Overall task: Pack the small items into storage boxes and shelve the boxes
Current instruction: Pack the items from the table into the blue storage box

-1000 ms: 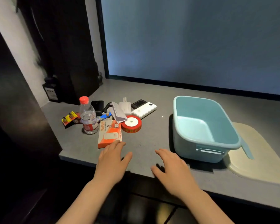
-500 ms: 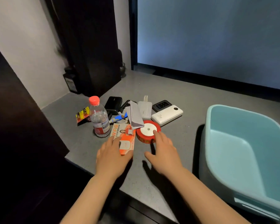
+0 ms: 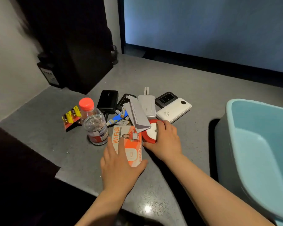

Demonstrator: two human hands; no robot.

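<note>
your left hand (image 3: 119, 167) lies flat, fingers straight, on the near end of the orange wifi box (image 3: 129, 144) on the grey table (image 3: 194, 101). your right hand (image 3: 166, 141) curls round the red tape roll (image 3: 149, 132) just beside it. the blue storage box (image 3: 258, 144) stands open at right. behind: a water bottle (image 3: 95, 123), folded paper (image 3: 137, 115), a white power bank (image 3: 174, 112), a black power bank (image 3: 108, 101).

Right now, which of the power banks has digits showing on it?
The white rounded power bank nearest the red tape roll; the others show none.
</note>
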